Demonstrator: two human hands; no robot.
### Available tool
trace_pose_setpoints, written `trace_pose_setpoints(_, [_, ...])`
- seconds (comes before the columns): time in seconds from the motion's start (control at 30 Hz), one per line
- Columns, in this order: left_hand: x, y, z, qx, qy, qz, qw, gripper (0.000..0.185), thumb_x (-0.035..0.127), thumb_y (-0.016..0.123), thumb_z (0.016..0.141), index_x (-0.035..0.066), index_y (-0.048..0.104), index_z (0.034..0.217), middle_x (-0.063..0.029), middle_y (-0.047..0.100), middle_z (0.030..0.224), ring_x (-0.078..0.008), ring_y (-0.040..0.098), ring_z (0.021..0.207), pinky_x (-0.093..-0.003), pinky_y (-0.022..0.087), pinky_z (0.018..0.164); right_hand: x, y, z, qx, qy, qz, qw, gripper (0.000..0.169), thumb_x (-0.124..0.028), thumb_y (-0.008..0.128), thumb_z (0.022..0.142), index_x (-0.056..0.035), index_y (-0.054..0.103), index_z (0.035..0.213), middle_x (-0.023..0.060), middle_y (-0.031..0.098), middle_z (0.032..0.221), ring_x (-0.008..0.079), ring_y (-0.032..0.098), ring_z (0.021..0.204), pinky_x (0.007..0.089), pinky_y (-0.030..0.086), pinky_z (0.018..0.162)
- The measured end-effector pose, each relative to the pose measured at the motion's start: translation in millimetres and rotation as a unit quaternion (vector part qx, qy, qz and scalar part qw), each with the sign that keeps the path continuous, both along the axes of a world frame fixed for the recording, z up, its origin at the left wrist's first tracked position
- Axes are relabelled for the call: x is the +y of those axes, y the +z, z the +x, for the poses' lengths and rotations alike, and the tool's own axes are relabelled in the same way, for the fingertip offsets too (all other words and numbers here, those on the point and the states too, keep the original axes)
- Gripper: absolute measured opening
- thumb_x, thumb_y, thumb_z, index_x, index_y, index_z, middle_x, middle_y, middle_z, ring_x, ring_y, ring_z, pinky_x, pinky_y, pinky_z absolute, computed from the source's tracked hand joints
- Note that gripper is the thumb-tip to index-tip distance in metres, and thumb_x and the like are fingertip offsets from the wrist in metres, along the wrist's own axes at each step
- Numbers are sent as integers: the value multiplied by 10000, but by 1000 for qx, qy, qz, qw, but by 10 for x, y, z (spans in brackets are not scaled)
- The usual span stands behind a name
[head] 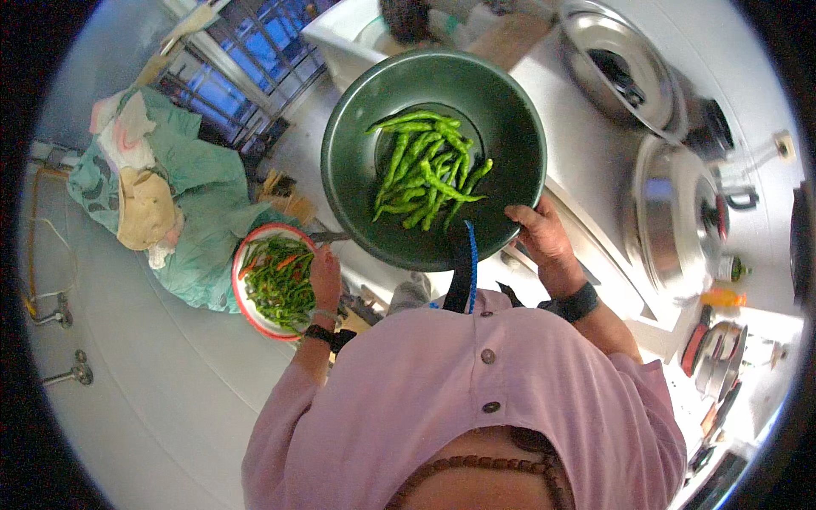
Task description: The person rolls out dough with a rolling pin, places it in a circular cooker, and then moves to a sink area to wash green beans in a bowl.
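My right hand [547,237] grips the lower right rim of a dark green plastic basin [510,166], thumb over the edge. Whole green chili peppers [427,169] lie in a loose pile on the basin's bottom. At the left, my left hand [326,280] is at the right rim of a red-rimmed white bowl [237,280] and appears to hold it; its fingertips are partly hidden. That bowl is full of thin green chilies [277,287] with a few red ones among them. A blue cord [472,264] and a black strap hang before my chest, overlapping the basin's near edge.
Steel pots with glass lids [669,210] stand on the white counter [574,146] at right. A crumpled green plastic bag [204,166] hangs or lies at left, near wall taps [78,368]. A barred window or door [248,57] is at upper left. A bottle [733,269] stands far right.
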State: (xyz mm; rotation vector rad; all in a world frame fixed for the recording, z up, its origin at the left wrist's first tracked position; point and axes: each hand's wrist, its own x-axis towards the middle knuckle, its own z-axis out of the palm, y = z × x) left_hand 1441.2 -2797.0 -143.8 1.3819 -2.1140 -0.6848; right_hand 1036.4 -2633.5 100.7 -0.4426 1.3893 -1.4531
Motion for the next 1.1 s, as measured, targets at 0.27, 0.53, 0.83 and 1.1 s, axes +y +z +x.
trace_pose_setpoints(0.27, [526, -33, -158, 46, -133, 135, 981, 358, 212, 542, 985, 32, 577, 1292, -128, 632, 1128, -275, 618, 1007, -390, 486, 898, 1539, 272, 101, 40, -112, -67, 991, 333, -108, 621, 856, 21, 583, 1160, 86, 668, 858, 142, 614, 684, 280, 509, 559])
trace_pose_setpoints(0.53, [241, 769, -1140, -3, -318, 231, 919, 363, 172, 536, 966, 41, 573, 1303, -106, 642, 1000, -230, 632, 872, -367, 502, 814, 2778, 1031, 618, 78, -322, -80, 940, 278, -137, 583, 884, -8, 589, 1130, 19, 620, 857, 95, 546, 665, 250, 439, 559])
trace_pose_setpoints(0.83, [953, 866, -2511, -98, -634, 227, 733, 344, 122, 624, 930, 77, 605, 1270, -102, 669, 1010, -202, 663, 866, -340, 543, 780, 3894, 555, 1555, -29, -625, -32, 780, 278, -96, 546, 903, -15, 576, 1168, 40, 633, 946, 130, 586, 766, 272, 465, 630])
trace_pose_setpoints(1.1, [2407, 1120, -3580, -171, -761, 193, 595, 321, 157, 635, 918, 50, 630, 1221, -122, 698, 974, -216, 686, 858, -335, 539, 788, 4534, 148, 2246, -100, -817, 2, 568, 204, -59, 533, 870, 2, 581, 1059, 65, 626, 861, 149, 561, 660, 291, 442, 535])
